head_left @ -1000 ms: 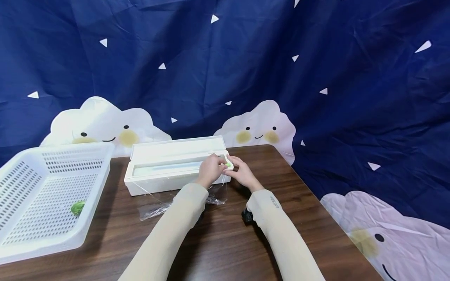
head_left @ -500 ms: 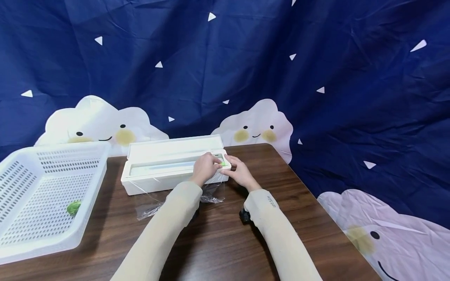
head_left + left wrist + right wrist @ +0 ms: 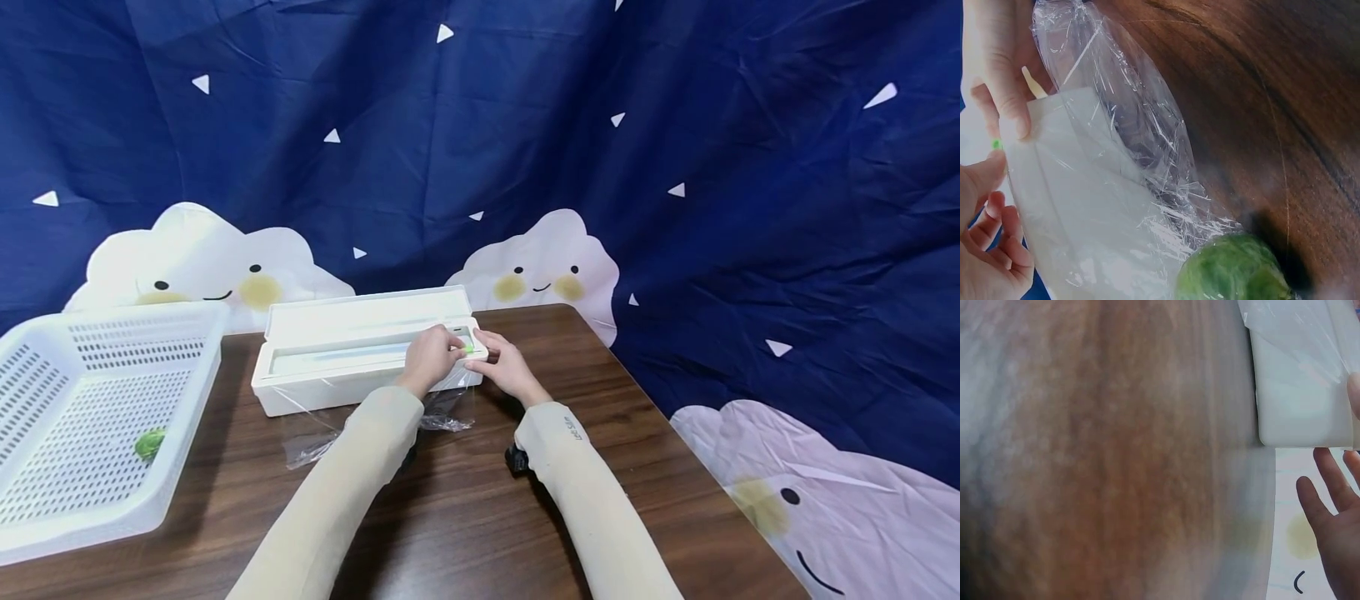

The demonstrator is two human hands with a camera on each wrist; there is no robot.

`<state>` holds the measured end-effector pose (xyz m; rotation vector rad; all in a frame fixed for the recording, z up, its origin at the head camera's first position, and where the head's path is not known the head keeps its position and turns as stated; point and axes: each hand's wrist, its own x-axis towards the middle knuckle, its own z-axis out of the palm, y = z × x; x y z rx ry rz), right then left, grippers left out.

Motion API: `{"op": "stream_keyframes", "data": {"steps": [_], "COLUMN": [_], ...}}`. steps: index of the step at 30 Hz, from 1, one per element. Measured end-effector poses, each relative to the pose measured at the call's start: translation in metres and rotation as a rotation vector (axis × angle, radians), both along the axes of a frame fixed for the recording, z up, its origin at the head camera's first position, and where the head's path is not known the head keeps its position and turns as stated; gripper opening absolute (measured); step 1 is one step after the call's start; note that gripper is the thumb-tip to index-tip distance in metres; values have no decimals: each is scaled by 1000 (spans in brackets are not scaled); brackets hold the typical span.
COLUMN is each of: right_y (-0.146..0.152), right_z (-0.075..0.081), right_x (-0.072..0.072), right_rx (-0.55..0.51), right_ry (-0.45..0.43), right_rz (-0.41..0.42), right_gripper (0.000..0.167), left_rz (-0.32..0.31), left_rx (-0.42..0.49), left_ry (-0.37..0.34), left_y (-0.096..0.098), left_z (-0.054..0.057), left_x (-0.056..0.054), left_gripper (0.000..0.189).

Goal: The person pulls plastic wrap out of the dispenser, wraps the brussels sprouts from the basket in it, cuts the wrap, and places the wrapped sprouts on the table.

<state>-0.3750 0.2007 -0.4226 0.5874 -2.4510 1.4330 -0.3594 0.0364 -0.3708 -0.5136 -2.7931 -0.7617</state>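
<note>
A long white cling film box [image 3: 300, 398] stands on the table with its lid raised. Near the box's right end, my left hand [image 3: 427, 360] pinches a small green slider [image 3: 468, 349] between thumb and finger. My right hand [image 3: 512, 372] holds that same end, its thumb on the front edge and its fingers at the far side. Clear cling film [image 3: 1129, 106] hangs from the box front onto the table. Against the film lies a round green leafy vegetable [image 3: 1234, 270], like a small cabbage or Brussels sprout; my left sleeve hides it in the head view.
A white perforated basket [image 3: 193, 408] stands at the left, with another green vegetable [image 3: 149, 443] inside near its right wall. The brown wooden table [image 3: 465, 533] ends at a slanting right edge. A blue cloth with clouds hangs behind.
The head view has turned slightly right, so everything sits further left. Relative to the box, my left hand and the green slider have moved a little left. My right hand keeps its hold.
</note>
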Motion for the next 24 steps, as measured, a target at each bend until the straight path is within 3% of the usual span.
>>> {"op": "stream_keyframes", "data": {"steps": [7,12,19,24], "right_y": [-3,3,3,0], "right_z": [5,5,1,2], "right_x": [0,-1,-2,0], "right_rx": [12,-2,18,4], "right_ry": [-21,-70,-102,-92], "right_rz": [6,-25,-33,-5], "right_gripper": [61,62,62,62], "left_rz": [40,21,54,62], "left_rx": [-18,-30,-62,-80], "left_ry": [-21,-4,14,9], "left_y": [-31,-58,-110,-149], "left_z": [7,8,5,10], "left_x": [6,11,19,28], "left_gripper": [15,17,17,17]}}
